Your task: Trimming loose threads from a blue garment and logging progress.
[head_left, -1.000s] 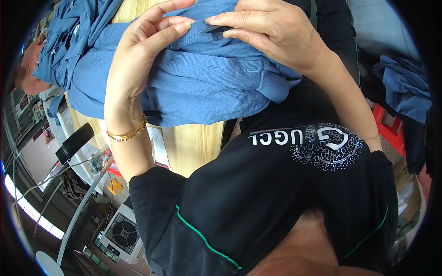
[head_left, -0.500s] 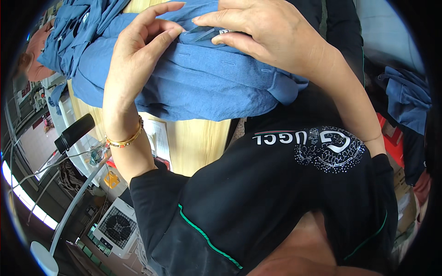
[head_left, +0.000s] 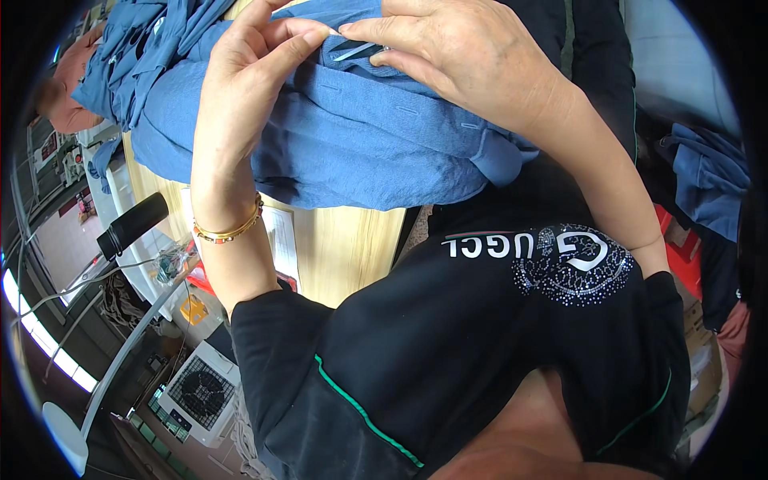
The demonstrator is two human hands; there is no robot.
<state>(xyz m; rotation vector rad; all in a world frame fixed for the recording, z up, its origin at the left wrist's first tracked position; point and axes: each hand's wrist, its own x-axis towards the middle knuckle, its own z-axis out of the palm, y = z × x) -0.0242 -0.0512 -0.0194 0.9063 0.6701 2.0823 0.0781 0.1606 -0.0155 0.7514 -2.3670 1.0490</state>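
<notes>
Across a pale wooden table (head_left: 344, 248), a rumpled blue garment (head_left: 360, 160) shows 3 short stitched slits (head_left: 406, 110); the right hand (head_left: 480, 56) pinches small snips (head_left: 356, 53); the left hand (head_left: 254, 70) has fingertips meeting, catch unclear.

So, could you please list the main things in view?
Table: one, pale wood, centre
Garment: at least one, blue, on the table
Snips: one, dark and silvery, at the garment
Paper sheet: one, white, left of centre
Cylinder: one, black, left side
Fan unit: one, white, lower left
Cloth: at least one, blue, far right
Plastic item: one, red, right side
Other person: one, pinkish clothing, upper left
Bracelet: at least one, gold, left wrist
Top: one, black, on the person
Left hand: one, bare, at the garment
Right hand: one, bare, holding the snips
</notes>
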